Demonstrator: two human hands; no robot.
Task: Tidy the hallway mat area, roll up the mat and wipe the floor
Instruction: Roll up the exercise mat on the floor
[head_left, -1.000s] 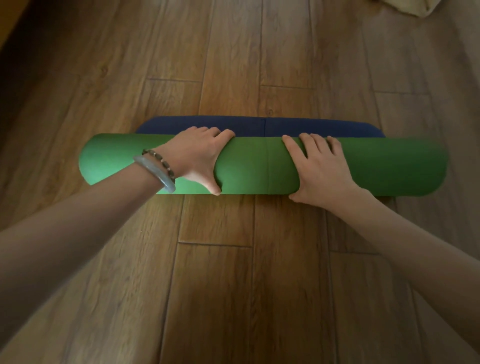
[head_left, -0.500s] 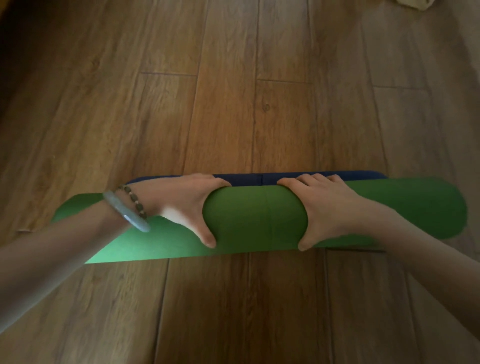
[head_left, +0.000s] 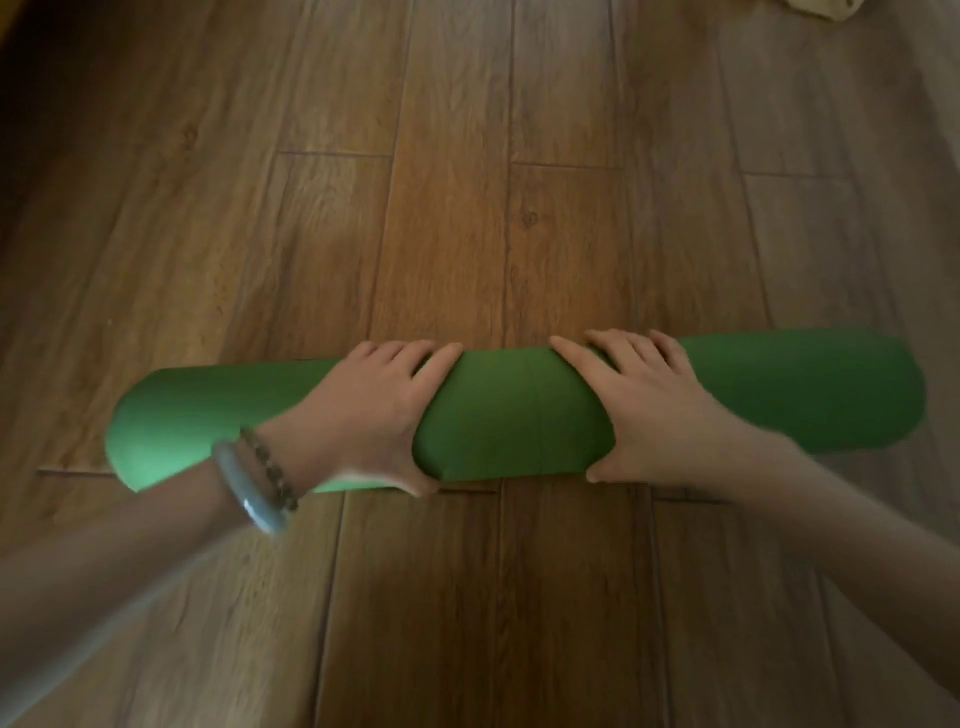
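Nearest me, my two forearms reach forward over the wooden plank floor (head_left: 545, 597). On my left wrist I count two items: one pale bangle (head_left: 248, 491) and one string of dark beads (head_left: 271, 470) just beyond it. Next, one green mat (head_left: 514, 415), fully rolled into a single tube, lies crosswise on the floor. My left hand (head_left: 371, 415) grasps the roll left of centre, four fingers curved over the top, thumb at the near underside. My right hand (head_left: 644, 410) grasps it right of centre in the same manner. The two hands are apart, bare mat between them. Farthest off, at the top right edge, one pale cloth-like item (head_left: 823, 8) is cut off by the frame; I cannot tell what it is.
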